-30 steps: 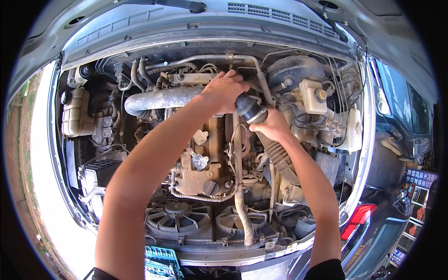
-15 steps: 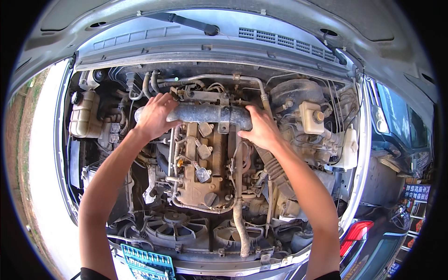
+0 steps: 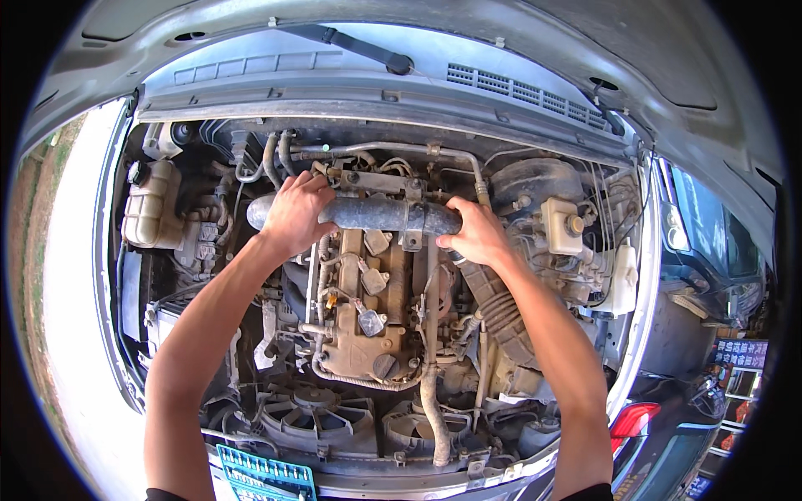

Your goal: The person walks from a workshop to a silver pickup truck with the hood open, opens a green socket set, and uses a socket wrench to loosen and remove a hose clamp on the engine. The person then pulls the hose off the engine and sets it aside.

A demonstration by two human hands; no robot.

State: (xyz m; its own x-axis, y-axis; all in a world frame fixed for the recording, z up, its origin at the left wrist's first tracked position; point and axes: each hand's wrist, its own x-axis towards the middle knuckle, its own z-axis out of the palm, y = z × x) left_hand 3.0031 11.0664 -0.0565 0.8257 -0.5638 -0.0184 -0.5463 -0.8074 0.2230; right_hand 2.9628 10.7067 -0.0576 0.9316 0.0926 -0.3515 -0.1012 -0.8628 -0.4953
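Note:
A thick dark-grey air intake pipe lies crosswise above the back of the engine, with a metal bracket around it right of its middle. My left hand is closed over the left part of this pipe, some fingers hidden behind it. At the pipe's right end my right hand grips it, thumb on the near side. Below my right hand runs a ribbed rubber hose; my hand hides how its upper end meets the pipe. The tan engine cover with several ignition coils sits nearer to me.
A coolant tank stands left, a brake fluid reservoir right. Two radiator fans lie along the front. A teal socket set rests at the front edge. The raised hood hangs overhead; another car is at right.
The whole view has shifted slightly, so the engine appears a little lower and to the right. Both hands keep hold of the air intake pipe, which shows no clear movement against the engine.

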